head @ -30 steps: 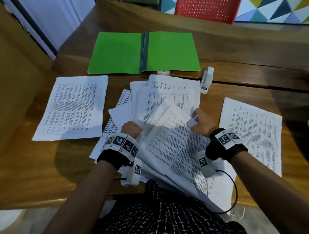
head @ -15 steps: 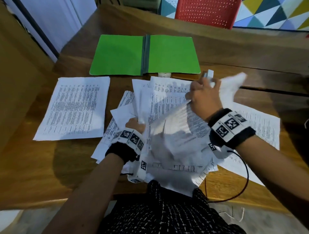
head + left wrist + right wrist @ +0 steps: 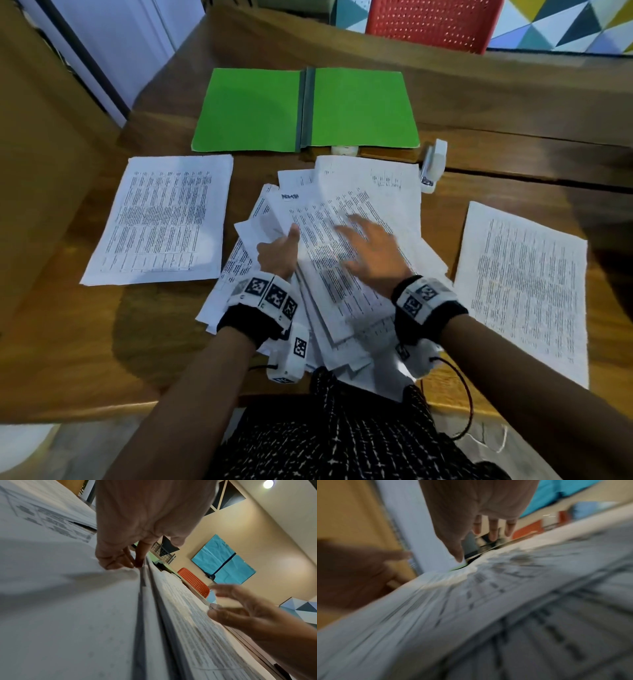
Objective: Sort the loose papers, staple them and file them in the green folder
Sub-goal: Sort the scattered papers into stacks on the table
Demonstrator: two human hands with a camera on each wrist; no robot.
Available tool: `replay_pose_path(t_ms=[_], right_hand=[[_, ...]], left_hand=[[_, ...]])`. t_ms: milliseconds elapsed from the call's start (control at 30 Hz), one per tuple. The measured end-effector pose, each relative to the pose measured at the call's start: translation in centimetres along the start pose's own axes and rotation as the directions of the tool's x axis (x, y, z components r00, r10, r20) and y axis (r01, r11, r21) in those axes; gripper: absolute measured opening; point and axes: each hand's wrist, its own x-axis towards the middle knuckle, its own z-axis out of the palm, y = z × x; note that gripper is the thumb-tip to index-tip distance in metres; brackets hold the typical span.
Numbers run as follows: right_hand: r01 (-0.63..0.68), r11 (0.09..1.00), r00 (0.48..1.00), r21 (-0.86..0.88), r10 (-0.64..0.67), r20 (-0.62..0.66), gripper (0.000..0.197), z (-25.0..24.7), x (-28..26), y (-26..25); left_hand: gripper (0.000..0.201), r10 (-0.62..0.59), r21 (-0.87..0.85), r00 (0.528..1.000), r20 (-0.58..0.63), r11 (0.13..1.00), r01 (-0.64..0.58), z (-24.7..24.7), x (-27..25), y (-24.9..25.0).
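Wooden planks make up the big brown table (image 3: 513,164) this person sits at, with a red perforated plastic chair (image 3: 435,24) and a wall of coloured triangles beyond it. At the far side lies the green card folder (image 3: 253,109), spread open flat with its grey spine up the middle and nothing filed in it yet. Nearer, the messy fan of loose printed white papers (image 3: 346,212) sits in the middle, flanked by two sorted stacks: a printed stack on the left (image 3: 161,219) and a printed stack on the right (image 3: 524,287). The small white stapler (image 3: 433,164) lies untouched just beside the folder's near right corner.

Half a second ago the right hand (image 3: 370,253) was up in the air clutching a sheet over toward the right stack; now it is back over the fan, blurred, fingers spread and released, holding nothing. So that sheet looks to have been dealt out, and I'd guess the hand is reaching for the next one. The left hand (image 3: 279,253) has stayed put, thumb and fingers pinching the fan's left edge, as the left wrist view shows. Sorting is well short of done, with stapling and filing still ahead.
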Motion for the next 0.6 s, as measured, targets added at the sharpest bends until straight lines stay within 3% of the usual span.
replay_pose_path(t_ms=[33,67,133,200,300,367,467,533,600], right_hand=[[-0.157,0.984,0.984,0.088,0.163,-0.065,0.075,-0.4,-0.3,1.3],[-0.324,0.934,0.934,0.147,0.341,-0.106,0.072,-0.9,-0.5,2.4],[-0.598,0.778,0.791,0.192,0.612,-0.018,0.07,-1.2,-1.0,4.4],[-0.68,0.711,0.732,0.178,0.673,0.105,0.076,-1.0,-1.4,4.9],[-0.672,0.724,0.74,0.157,0.662,0.116,0.079,-0.3,-1.7,5.2],[-0.694,0.692,0.719,0.198,0.682,0.133,0.079,-0.6,-1.8,5.5],[-0.657,0.547,0.69,0.519,0.713,0.122,0.06,-1.9,-1.5,6.6],[-0.5,0.366,0.684,0.785,0.723,0.099,0.035,-3.6,-1.3,6.6],[-0.315,0.221,0.676,0.923,0.735,0.055,0.023,-5.7,-1.0,6.2]], left_hand=[[0.075,-0.017,0.039,1.0,0.001,0.999,0.017,0.2,0.0,0.1],[0.075,-0.013,0.076,1.0,0.02,0.997,0.012,0.3,-0.1,0.2],[0.063,0.038,0.101,0.996,0.076,0.994,-0.046,0.9,-0.4,0.5],[0.045,0.122,0.15,0.989,0.079,0.98,-0.133,1.7,-1.1,1.2],[0.042,0.302,0.327,0.953,0.033,0.898,-0.295,2.8,-2.6,2.7],[0.043,0.423,0.339,0.906,0.024,0.849,-0.405,2.9,-3.3,3.6],[0.03,0.556,0.093,0.831,-0.007,0.828,-0.553,1.6,-3.5,4.5],[0.024,0.578,-0.136,0.816,0.0,0.809,-0.572,0.0,-3.7,5.1],[0.025,0.595,-0.28,0.802,-0.048,0.763,-0.583,-1.7,-3.8,6.0]])
